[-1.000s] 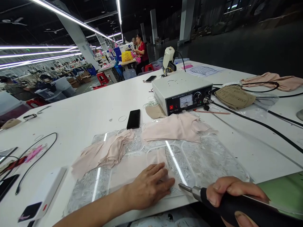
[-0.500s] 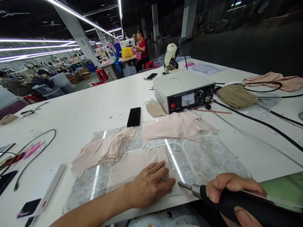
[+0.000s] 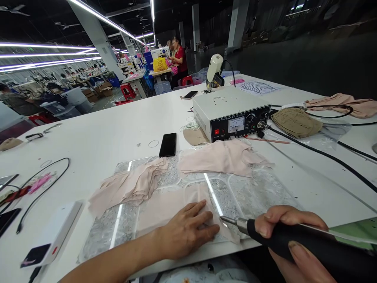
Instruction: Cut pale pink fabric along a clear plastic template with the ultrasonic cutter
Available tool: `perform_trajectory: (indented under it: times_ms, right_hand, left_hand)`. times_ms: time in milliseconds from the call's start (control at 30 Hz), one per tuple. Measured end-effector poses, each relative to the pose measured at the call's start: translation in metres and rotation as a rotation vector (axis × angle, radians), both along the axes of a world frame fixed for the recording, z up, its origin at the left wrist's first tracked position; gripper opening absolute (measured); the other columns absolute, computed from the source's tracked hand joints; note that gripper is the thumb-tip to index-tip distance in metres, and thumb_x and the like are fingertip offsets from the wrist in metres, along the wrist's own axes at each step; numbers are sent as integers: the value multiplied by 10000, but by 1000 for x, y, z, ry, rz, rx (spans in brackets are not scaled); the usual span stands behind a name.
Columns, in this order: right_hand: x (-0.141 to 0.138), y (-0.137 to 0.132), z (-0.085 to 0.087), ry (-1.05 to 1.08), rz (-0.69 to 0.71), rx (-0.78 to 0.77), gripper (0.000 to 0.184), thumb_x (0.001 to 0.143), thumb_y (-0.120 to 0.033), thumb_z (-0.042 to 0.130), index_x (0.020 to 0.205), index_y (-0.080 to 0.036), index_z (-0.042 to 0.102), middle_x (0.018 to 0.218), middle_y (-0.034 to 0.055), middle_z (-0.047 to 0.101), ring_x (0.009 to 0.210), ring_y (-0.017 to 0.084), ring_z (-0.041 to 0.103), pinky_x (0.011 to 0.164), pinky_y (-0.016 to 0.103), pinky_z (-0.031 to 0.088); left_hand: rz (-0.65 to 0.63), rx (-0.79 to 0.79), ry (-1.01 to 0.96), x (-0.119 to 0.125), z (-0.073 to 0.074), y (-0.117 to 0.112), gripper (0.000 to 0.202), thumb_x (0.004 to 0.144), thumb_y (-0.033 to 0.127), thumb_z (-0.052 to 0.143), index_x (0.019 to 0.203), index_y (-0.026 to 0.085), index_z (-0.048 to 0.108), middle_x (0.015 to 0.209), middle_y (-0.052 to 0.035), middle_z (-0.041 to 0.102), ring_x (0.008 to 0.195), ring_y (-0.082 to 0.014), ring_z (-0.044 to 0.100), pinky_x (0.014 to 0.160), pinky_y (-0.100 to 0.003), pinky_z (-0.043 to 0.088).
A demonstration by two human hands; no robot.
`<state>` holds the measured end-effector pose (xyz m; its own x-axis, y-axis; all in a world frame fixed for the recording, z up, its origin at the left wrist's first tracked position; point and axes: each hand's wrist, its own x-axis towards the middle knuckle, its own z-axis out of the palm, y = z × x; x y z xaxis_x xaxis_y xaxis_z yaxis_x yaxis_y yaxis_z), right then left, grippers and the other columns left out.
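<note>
My left hand (image 3: 187,232) lies flat, fingers spread, pressing a pale pink fabric piece (image 3: 165,206) onto a scratched glass plate (image 3: 259,194) at the near table edge. My right hand (image 3: 290,236) is wrapped round a black handheld cutting tool (image 3: 297,241). Its metal tip (image 3: 226,220) rests on the fabric just right of my left fingertips. A loose pile of pink pieces (image 3: 129,186) lies on the plate's left part, another pink pile (image 3: 225,157) at its far right.
A white control box (image 3: 231,112) with a meter stands behind the plate, black cables running right from it. A black phone (image 3: 168,144) lies beside it. A white device (image 3: 51,234) and cables sit at left. Tan patterns (image 3: 296,122) lie right. A person sits far back.
The tool tip has moved left and closer to my left fingertips, now touching the fabric edge. My left hand has stayed pressed on the fabric.
</note>
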<state>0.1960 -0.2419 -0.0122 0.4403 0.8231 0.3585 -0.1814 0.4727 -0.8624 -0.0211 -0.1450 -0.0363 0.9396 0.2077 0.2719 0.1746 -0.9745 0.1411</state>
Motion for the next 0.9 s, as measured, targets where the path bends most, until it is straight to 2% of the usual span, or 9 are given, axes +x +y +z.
perform_trajectory:
  times_ms: [167,367,533,733,900]
  right_hand:
    - [-8,32,-10,26,-66,127,91,844,-257,615,925,-226,587,844,23,601,640,139,599,619,320,542]
    - [-14,53,-23,30,-87,147,103,827,-247,600,925,-213,588,858,26,609,616,139,598,610,338,521]
    - [-11,48,-21,34,-83,141,102,826,-240,607,922,-209,596,863,28,601,629,136,599,622,337,528]
    - [-8,34,-11,51,12,87,80,851,-261,609,920,-224,593,854,27,584,626,136,595,588,334,549]
    - [-9,35,-11,9,10,67,75,856,-262,606,922,-230,589,851,29,589,621,140,599,599,343,549]
  left_hand:
    - [5,16,-7,-1,-1,0,225,1019,276,442,1165,205,599,1084,-60,631,1187,-257,572,1057,-374,428]
    - [7,23,-23,0,-2,0,210,1014,267,450,1141,207,607,1054,-48,631,1156,-250,585,1051,-361,424]
    - [-9,29,13,-1,0,1,219,1012,262,453,1159,200,603,1062,-60,633,1150,-254,587,1051,-380,425]
    - [-18,50,48,-1,-1,1,230,1004,252,474,1191,192,593,1104,-76,619,1151,-256,590,1046,-398,430]
    - [-13,66,47,-2,-2,0,231,998,257,487,1196,197,591,1108,-75,614,1184,-274,567,1037,-399,436]
